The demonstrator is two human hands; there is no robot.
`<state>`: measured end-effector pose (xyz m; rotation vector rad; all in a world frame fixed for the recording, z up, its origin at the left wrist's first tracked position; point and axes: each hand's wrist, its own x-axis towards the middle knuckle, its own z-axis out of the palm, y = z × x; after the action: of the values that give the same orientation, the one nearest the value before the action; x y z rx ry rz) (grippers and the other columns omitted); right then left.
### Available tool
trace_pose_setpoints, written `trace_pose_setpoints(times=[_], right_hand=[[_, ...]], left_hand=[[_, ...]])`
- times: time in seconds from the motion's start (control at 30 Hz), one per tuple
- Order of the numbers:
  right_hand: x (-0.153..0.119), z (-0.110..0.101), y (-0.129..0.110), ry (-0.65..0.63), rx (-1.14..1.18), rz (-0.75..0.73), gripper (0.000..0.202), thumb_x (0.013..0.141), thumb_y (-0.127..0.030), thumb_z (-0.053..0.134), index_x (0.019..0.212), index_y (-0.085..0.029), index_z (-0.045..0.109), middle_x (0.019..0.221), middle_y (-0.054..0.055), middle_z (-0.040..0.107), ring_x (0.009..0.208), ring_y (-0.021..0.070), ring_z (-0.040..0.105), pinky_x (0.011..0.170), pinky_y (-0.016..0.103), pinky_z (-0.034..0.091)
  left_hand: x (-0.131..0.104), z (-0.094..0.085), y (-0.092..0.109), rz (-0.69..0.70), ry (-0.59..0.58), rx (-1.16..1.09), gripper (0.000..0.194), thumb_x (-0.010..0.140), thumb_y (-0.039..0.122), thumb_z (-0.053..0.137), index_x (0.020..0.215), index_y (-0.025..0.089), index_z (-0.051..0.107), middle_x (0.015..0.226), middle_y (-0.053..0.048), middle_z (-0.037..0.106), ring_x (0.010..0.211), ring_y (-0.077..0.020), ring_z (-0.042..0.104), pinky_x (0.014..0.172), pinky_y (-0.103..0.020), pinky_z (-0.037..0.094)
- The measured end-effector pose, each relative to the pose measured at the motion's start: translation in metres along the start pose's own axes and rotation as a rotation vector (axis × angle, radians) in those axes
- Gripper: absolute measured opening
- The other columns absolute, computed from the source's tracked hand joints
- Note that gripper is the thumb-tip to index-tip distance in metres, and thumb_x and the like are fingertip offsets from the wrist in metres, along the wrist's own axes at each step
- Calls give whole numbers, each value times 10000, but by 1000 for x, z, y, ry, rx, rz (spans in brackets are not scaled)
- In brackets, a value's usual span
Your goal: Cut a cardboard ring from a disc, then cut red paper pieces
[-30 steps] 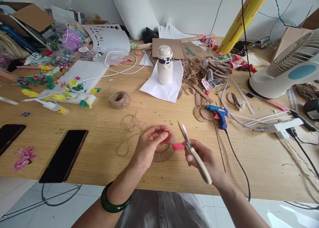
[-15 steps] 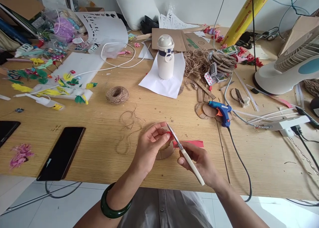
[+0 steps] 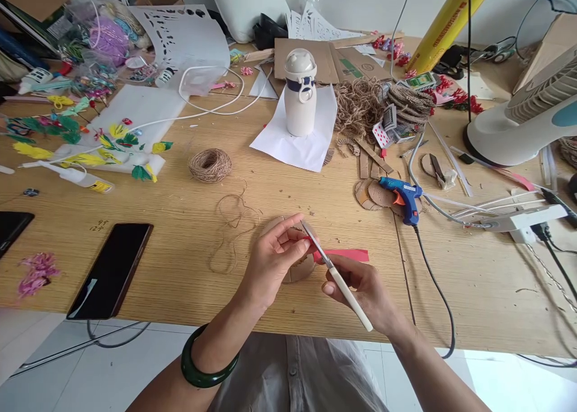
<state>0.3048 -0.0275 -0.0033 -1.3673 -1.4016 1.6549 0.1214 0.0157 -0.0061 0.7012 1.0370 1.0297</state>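
Note:
My left hand (image 3: 274,253) pinches the end of a red strip (image 3: 349,254) between thumb and fingertips. In my right hand (image 3: 360,286) is a pair of scissors (image 3: 341,286) with white handles, seen edge-on. Their metal blades point up and left, touching or very close to the strip by my left fingertips. The strip passes behind the scissors and stretches out to the right; whether it is paper or ribbon I cannot tell. Under my hands lies a round cardboard piece (image 3: 300,272), partly hidden by my left hand.
A twine roll (image 3: 210,165) trails a loose strand to my left. Further back stands a white bottle (image 3: 300,99) on paper. On the right are a blue glue gun (image 3: 403,197) with its cord, cardboard discs and a fan (image 3: 509,133). A phone (image 3: 110,271) lies at the left.
The view has shifted slightly. Both hands keep nearly the same pose, with the scissors still at the red strip.

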Motion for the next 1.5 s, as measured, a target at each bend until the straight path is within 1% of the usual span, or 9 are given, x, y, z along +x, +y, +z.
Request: trace_pose_setpoints(times=[0.23, 0.4, 0.53, 0.77, 0.93, 1.13, 1.27, 1.37, 1.5], right_hand=[[2, 2, -1, -10, 47, 8, 441, 806, -512, 709, 1068, -158, 682, 698, -34, 361, 649, 112, 322, 578, 266, 256], [2, 2, 4, -9, 43, -1, 421, 809, -521, 706, 1034, -166, 692, 700, -31, 369, 653, 116, 325, 580, 269, 260], [2, 2, 4, -12, 15, -2, 461, 809, -542, 699, 1078, -167, 685, 697, -26, 405, 650, 117, 346, 575, 266, 274], [3, 2, -2, -4, -10, 20, 517, 775, -602, 705, 1041, -159, 675, 699, -19, 452, 645, 118, 381, 573, 265, 295], [4, 2, 2, -19, 11, 19, 456, 799, -550, 712, 1020, -155, 655, 696, -25, 444, 638, 109, 351, 557, 264, 256], [5, 4, 1, -9, 55, 40, 490, 777, -540, 739, 1059, -145, 671, 660, -43, 410, 587, 92, 300, 534, 266, 241], [4, 4, 2, -12, 79, 33, 443, 789, -490, 747, 1062, -150, 669, 657, -46, 400, 584, 89, 295, 520, 259, 228], [4, 5, 2, -11, 86, 23, 394, 802, -467, 740, 1021, -149, 665, 649, -50, 376, 585, 87, 291, 511, 254, 218], [3, 5, 0, -4, 85, 19, 387, 806, -458, 736, 1008, -137, 662, 645, -53, 358, 585, 84, 282, 504, 252, 211]], left_hand=[[0, -2, 0, -31, -4, -11, 535, 719, 298, 804, 1230, 233, 659, 857, -10, 706, 939, -230, 693, 892, -413, 553], [0, -6, -2, -30, -17, -18, 521, 736, 289, 795, 1237, 246, 658, 873, -6, 698, 950, -230, 688, 892, -414, 550], [0, -5, -2, -25, -15, -34, 502, 728, 283, 793, 1215, 255, 674, 863, -1, 702, 939, -224, 692, 901, -426, 551], [-1, -2, 3, -40, 17, -20, 516, 704, 278, 794, 1201, 210, 672, 830, -14, 704, 927, -237, 690, 865, -423, 564], [0, -3, 2, -33, 16, -30, 498, 703, 265, 792, 1184, 209, 676, 827, -7, 697, 938, -239, 690, 878, -432, 563], [1, -3, -1, -44, 24, -52, 485, 691, 251, 801, 1160, 201, 689, 820, -5, 698, 919, -228, 695, 869, -416, 567], [3, -3, -2, -54, 30, -62, 509, 683, 241, 810, 1174, 191, 685, 816, -3, 700, 896, -216, 704, 868, -394, 567], [3, -4, -4, -55, 28, -67, 536, 681, 243, 816, 1194, 178, 673, 819, -3, 702, 884, -209, 706, 873, -396, 566], [4, -5, -4, -63, 19, -71, 584, 683, 246, 820, 1234, 159, 647, 829, -5, 700, 885, -203, 705, 873, -394, 564]])
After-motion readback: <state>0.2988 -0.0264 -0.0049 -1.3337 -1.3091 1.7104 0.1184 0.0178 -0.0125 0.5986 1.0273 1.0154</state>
